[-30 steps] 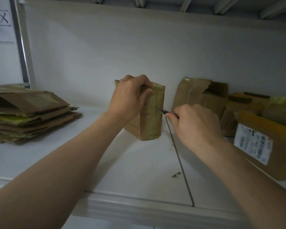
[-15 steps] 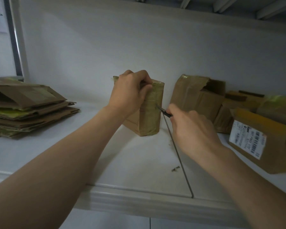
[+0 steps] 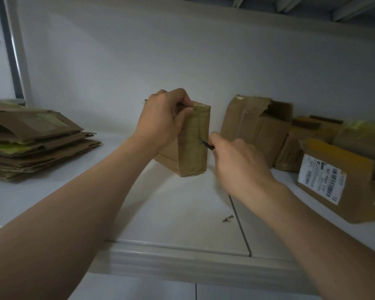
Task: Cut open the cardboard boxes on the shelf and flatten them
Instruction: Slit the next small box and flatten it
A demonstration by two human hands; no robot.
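A small taped cardboard box (image 3: 193, 152) stands upright on the white shelf (image 3: 182, 213). My left hand (image 3: 162, 120) grips its top edge, fingers curled over the rim. My right hand (image 3: 238, 167) holds a small dark-handled knife (image 3: 206, 144); its blade tip touches the taped front face of the box about halfway down. Most of the knife handle is hidden inside my fist.
A stack of flattened cardboard (image 3: 30, 139) lies at the shelf's left. Several unflattened boxes (image 3: 258, 126) crowd the right, one with a white barcode label (image 3: 320, 178). A small scrap (image 3: 227, 218) lies near a seam in the shelf. The shelf's front lip (image 3: 182, 258) runs below.
My right hand has pushed the knife left, so the blade tip now sits further in on the box's taped face. The left hand keeps its grip on the top.
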